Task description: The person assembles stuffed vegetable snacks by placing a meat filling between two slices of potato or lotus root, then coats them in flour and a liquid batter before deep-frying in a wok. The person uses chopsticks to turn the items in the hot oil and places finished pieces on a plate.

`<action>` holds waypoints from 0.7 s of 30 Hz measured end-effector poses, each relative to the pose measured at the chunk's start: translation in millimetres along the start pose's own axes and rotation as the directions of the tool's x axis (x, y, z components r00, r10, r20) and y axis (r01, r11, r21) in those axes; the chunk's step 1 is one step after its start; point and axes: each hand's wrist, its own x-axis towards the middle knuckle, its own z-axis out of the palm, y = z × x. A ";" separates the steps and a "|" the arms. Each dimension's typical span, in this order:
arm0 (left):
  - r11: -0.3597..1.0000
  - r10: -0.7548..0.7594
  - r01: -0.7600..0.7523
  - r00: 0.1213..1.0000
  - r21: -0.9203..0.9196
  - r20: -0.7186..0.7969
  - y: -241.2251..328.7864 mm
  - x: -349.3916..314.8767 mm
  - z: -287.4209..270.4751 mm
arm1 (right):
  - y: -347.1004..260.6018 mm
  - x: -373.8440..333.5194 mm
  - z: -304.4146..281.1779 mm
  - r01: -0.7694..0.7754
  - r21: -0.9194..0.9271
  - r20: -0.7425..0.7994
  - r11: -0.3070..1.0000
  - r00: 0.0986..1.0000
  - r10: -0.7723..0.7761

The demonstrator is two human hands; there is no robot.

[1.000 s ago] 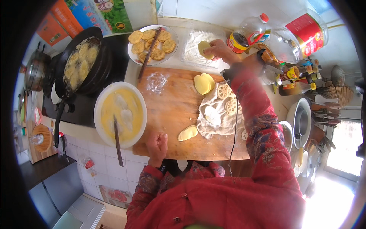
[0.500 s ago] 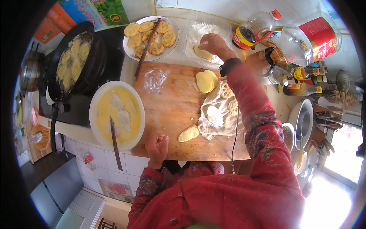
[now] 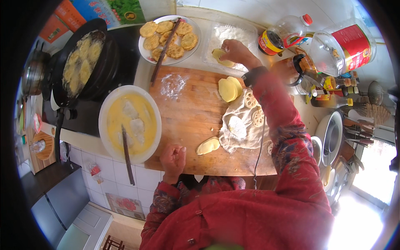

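My right hand [image 3: 238, 54] reaches over a clear plastic tub of white flour [image 3: 251, 32], its fingers closed on the edge of a pale yellow potato slice [image 3: 220, 55]. That slice is tilted in the tub. My left hand [image 3: 173, 160] is curled into a loose fist at the near edge of the wooden cutting board [image 3: 189, 121], with nothing visible in it. Stacked potato slices [image 3: 228, 89] and one separate slice [image 3: 208, 146] lie on the board. A cloth [image 3: 229, 143] beside them carries lotus root slices [image 3: 250, 100] and a flour-coated piece [image 3: 237, 127].
Left of the board stands a bowl of yellow batter [image 3: 143, 104] with chopsticks [image 3: 127, 154] in it. Beyond, a wok [image 3: 68, 93] fries several pieces in oil. A plate of fried slices [image 3: 196, 37] bears more chopsticks. Bottles [image 3: 291, 31] crowd the far right; a cable crosses the board.
My right fingers have shifted slightly and now lift one edge of the potato slice in the flour. The left hand stays put. The whole view has drifted a little.
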 end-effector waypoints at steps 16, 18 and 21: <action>0.999 -0.038 0.038 0.999 0.010 0.010 -1.2 -1.1 0.3 | -20.0 13.2 -24.7 0.204 -0.435 0.010 0.877 0.975 -0.222; 0.999 -0.028 0.027 1.000 0.034 0.013 -3.0 -0.9 0.1 | -6.6 1.6 -32.3 0.241 -0.360 0.096 0.902 0.971 -0.221; 0.996 -0.058 0.059 0.998 -0.069 0.013 -4.7 -1.5 1.9 | 8.6 4.7 -34.3 0.006 -0.272 -0.128 0.962 0.991 -0.042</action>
